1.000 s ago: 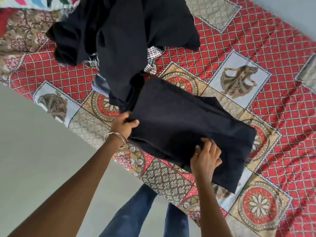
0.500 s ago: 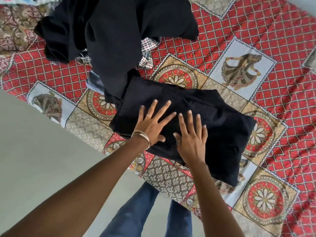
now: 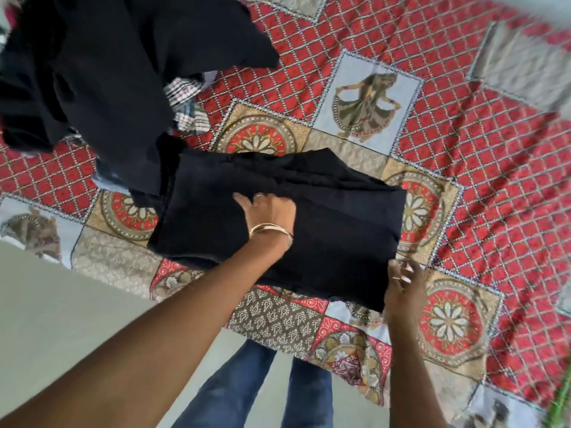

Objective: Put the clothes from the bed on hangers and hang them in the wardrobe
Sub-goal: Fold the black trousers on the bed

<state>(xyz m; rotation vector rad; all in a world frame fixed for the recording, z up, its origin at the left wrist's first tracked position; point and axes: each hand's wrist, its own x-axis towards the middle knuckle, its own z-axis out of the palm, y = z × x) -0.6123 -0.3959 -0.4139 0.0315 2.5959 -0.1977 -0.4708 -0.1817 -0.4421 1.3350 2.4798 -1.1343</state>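
The folded black garment (image 3: 324,217) lies flat on the bed (image 3: 463,149), near the bed's front edge, at the centre of the head view. Its long axis runs from about 10 o'clock to 4 o'clock. Several fold lines cross its top at the 12 o'clock side.

The left hand (image 3: 268,211) rests on top of the garment, near its middle. Its fingers curl into the cloth and bunch a small ridge of it at the fingertips. Gold bangles (image 3: 270,230) sit on the left wrist.

The right hand (image 3: 401,285) is at the garment's 5 o'clock corner. Its fingers touch the edge of the cloth; whether they pinch that edge or only lie against it cannot be told, as this part is blurred. The two hands are well apart, one on the garment's middle, one at its corner.

At 10 o'clock from the garment a heap of dark clothes (image 3: 108,72) lies on the bed, touching the garment's upper left end. A checked cloth (image 3: 185,100) shows from under the heap at its right side.

The bedcover is a red lattice print with flower medallions and panels of a dancing figure (image 3: 364,106).

At 6 o'clock, beside the bed edge, the person's legs in blue jeans (image 3: 256,390) stand on a pale floor (image 3: 61,319).
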